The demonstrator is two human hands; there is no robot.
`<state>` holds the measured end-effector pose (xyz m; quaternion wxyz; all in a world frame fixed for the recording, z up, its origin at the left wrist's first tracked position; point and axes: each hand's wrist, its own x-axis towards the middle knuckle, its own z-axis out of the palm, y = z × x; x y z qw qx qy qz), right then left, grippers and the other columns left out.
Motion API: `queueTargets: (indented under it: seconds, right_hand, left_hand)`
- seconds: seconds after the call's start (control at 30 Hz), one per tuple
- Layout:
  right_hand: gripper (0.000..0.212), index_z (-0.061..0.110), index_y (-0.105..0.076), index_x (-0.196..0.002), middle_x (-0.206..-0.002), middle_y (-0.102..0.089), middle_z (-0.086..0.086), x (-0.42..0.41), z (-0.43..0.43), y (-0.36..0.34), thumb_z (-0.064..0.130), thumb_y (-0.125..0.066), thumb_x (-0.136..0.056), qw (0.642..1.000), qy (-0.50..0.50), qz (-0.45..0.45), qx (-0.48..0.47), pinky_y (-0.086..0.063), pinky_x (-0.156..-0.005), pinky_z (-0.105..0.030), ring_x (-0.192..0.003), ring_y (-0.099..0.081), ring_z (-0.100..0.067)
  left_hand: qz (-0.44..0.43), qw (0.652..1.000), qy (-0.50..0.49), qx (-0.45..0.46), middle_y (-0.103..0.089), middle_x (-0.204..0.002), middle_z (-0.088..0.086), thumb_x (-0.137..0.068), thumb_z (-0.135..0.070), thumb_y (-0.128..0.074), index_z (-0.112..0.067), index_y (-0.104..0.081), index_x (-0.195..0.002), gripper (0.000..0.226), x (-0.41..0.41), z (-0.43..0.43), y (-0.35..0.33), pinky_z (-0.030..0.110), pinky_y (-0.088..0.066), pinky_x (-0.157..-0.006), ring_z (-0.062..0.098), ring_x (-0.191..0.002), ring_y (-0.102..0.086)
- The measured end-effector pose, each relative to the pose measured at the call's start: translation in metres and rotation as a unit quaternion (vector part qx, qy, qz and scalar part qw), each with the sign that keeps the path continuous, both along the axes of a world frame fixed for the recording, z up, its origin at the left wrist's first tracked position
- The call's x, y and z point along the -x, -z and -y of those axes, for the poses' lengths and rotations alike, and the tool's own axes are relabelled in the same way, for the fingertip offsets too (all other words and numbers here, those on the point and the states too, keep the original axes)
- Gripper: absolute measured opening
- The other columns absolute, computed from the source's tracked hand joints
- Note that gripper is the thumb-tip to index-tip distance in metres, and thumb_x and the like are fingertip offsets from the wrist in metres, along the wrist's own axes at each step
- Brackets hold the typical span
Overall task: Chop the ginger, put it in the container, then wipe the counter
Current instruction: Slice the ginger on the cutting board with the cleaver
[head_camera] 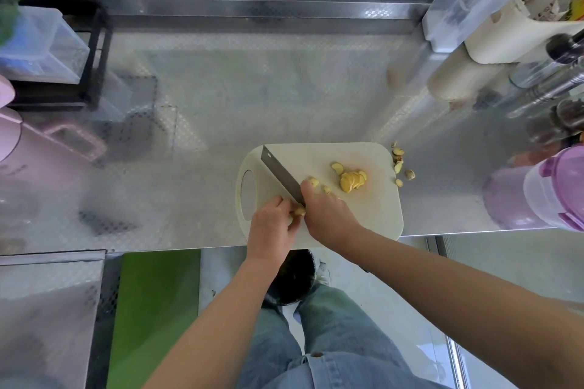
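Steel counter (252, 88), near edge: our left hand (273, 224) pinches ginger (299, 211), right hand (328, 215) grips knife (281, 175) on board (373, 205); peels (398, 164) off its right edge.

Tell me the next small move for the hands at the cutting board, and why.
Probably another cut: press the cleaver down through the ginger piece that the left hand pinches on the cutting board. The right hand grips the cleaver right beside that piece, and only a small pile of slices lies cut so far.
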<state>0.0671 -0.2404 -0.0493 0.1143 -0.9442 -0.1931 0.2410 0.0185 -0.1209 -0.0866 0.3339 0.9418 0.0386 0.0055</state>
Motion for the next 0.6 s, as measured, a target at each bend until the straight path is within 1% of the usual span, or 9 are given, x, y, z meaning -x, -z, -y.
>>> queueTargets:
  seconds: [0.07,0.17,0.23,0.3,0.37,0.43,0.53,0.6]
  right_hand:
    - [0.024,0.01,-0.032,-0.111,-0.084,-0.046,-0.007,-0.002,0.002,0.001,0.005,-0.041,-0.09,1.0,0.019,-0.016,-0.014,-0.036,-0.06,-0.036,-0.074,-0.051,-0.034]
    - [0.013,0.01,-0.032,-0.102,-0.077,-0.049,-0.009,-0.005,0.009,-0.001,0.01,-0.04,-0.092,0.997,0.047,-0.029,-0.048,-0.037,-0.054,-0.038,-0.064,-0.05,-0.035]
    - [0.009,0.011,-0.031,-0.097,-0.068,-0.048,-0.009,-0.007,0.012,-0.007,0.009,-0.038,-0.092,0.996,0.043,-0.025,-0.069,-0.038,-0.05,-0.04,-0.056,-0.047,-0.033]
    - [0.011,0.013,-0.028,-0.094,-0.061,-0.044,-0.006,-0.009,0.015,-0.014,0.009,-0.038,-0.092,0.995,0.027,-0.018,-0.092,-0.035,-0.047,-0.039,-0.05,-0.043,-0.03]
    - [0.011,0.014,-0.029,-0.095,-0.061,-0.041,-0.001,-0.008,0.018,-0.019,0.011,-0.04,-0.093,0.996,-0.005,-0.008,-0.089,-0.033,-0.046,-0.035,-0.05,-0.043,-0.027]
    - [0.011,0.011,-0.033,-0.101,-0.063,-0.036,0.004,-0.006,0.019,-0.021,0.012,-0.041,-0.094,0.997,-0.034,0.003,-0.064,-0.029,-0.047,-0.033,-0.055,-0.044,-0.027]
    - [0.019,0.008,-0.034,-0.111,-0.064,-0.031,0.005,-0.003,0.019,-0.02,0.012,-0.041,-0.094,0.999,-0.039,0.004,-0.033,-0.022,-0.044,-0.031,-0.055,-0.039,-0.024]
    - [0.024,0.008,-0.034,-0.116,-0.065,-0.03,0.005,-0.001,0.02,-0.02,0.011,-0.041,-0.093,0.999,-0.037,0.006,-0.022,-0.021,-0.044,-0.03,-0.057,-0.04,-0.024]
  left_hand:
    - [-0.002,1.0,-0.018,0.011,-0.061,-0.069,0.004,-0.071,-0.012,-0.082,-0.01,-0.067,-0.075,0.015,0.0,0.0,0.0,0.032,-0.049,-0.054,0.022,-0.058,-0.057]
    - [-0.017,0.999,-0.04,0.02,-0.063,-0.072,0.001,-0.077,-0.022,-0.079,-0.011,-0.066,-0.08,0.017,-0.001,-0.001,-0.001,0.032,-0.047,-0.058,0.019,-0.061,-0.057]
    - [-0.02,0.999,-0.042,0.024,-0.062,-0.071,0.001,-0.079,-0.023,-0.077,-0.011,-0.064,-0.08,0.018,-0.001,0.0,-0.001,0.033,-0.047,-0.059,0.019,-0.061,-0.057]
    - [-0.025,0.998,-0.044,0.021,-0.061,-0.07,0.002,-0.079,-0.022,-0.077,-0.011,-0.067,-0.08,0.015,-0.002,0.001,-0.002,0.034,-0.049,-0.059,0.02,-0.06,-0.058]
    - [-0.029,0.998,-0.047,0.015,-0.062,-0.071,0.003,-0.078,-0.022,-0.077,-0.011,-0.069,-0.08,0.014,-0.003,0.001,-0.002,0.03,-0.046,-0.06,0.02,-0.06,-0.059]
    - [-0.031,0.998,-0.05,0.012,-0.063,-0.071,0.004,-0.078,-0.021,-0.078,-0.01,-0.071,-0.082,0.014,-0.004,0.001,-0.002,0.025,-0.041,-0.061,0.021,-0.061,-0.058]
    - [-0.036,0.998,-0.051,0.014,-0.065,-0.074,0.006,-0.079,-0.021,-0.076,-0.008,-0.072,-0.084,0.015,-0.005,0.002,-0.003,0.027,-0.044,-0.063,0.021,-0.062,-0.06]
    - [-0.035,0.998,-0.05,0.012,-0.065,-0.074,0.007,-0.079,-0.02,-0.076,-0.007,-0.072,-0.083,0.014,-0.006,0.002,-0.003,0.03,-0.047,-0.064,0.023,-0.062,-0.061]
